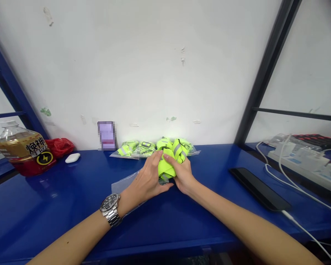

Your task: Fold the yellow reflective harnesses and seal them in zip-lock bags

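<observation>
"Where's the neon-yellow bundle [167, 167]?"
"Clasped between the left hand [146, 179] and right hand [185, 177], together over a glossy blue tabletop [57, 217]."
"And the room?"
"White wall [149, 66] beyond them, a dark post [266, 77] ahead to their right."

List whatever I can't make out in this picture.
All in the head view:
Right hand: most fingers hidden behind the yellow-green bundle.
Clear bag: partly covered by the left hand.
Purple screen: content lost to pixelation.
Watch: time too small to read.
Power strip: far end cut off by the right edge.
</observation>
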Available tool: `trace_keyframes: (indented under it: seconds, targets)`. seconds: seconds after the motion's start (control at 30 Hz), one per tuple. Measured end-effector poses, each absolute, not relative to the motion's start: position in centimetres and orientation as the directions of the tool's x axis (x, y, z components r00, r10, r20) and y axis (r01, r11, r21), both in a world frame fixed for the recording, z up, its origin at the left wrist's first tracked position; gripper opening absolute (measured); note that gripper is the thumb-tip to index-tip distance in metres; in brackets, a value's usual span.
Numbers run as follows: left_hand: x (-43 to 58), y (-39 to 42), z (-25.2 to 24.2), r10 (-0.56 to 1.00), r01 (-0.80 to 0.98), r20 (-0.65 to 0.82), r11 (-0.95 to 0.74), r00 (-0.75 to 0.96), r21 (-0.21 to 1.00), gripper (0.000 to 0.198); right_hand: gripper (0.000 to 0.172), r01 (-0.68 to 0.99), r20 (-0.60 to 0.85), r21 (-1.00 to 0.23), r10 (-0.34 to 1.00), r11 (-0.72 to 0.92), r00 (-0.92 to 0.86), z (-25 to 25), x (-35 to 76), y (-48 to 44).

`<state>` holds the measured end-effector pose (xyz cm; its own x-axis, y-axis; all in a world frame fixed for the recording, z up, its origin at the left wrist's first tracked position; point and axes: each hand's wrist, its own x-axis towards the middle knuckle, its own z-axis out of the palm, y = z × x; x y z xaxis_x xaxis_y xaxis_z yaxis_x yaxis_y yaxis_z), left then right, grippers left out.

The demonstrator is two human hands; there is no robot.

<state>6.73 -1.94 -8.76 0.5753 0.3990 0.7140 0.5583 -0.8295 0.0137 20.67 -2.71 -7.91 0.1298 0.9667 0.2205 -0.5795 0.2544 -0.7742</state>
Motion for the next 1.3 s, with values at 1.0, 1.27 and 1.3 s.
trace_keyframes:
  seconds: [1.0,1.27,1.3]
  targets:
    - [7.7,-4.3,-5.5,0.816,0.397,0.414,-0.564,0.403,0.724,0.030,0.065,-0.027,0.662,-0.687,0.641,0.726,0.388,-7.3,22.4,-0.5]
    - [5.7,-3.3,-4.7,0.477,0.706,0.664,-0.700,0.576,-0.109,0.042,0.054,-0.131,0.603,-0.731,0.723,0.670,0.335,-7.0,22.3,-1.0]
    - [5.5,-3.2,-4.7,0.445,0.734,0.696,-0.656,0.564,-0.176,0.055,0.052,-0.139,0.595,-0.734,0.729,0.664,0.339,-7.0,22.3,-1.0]
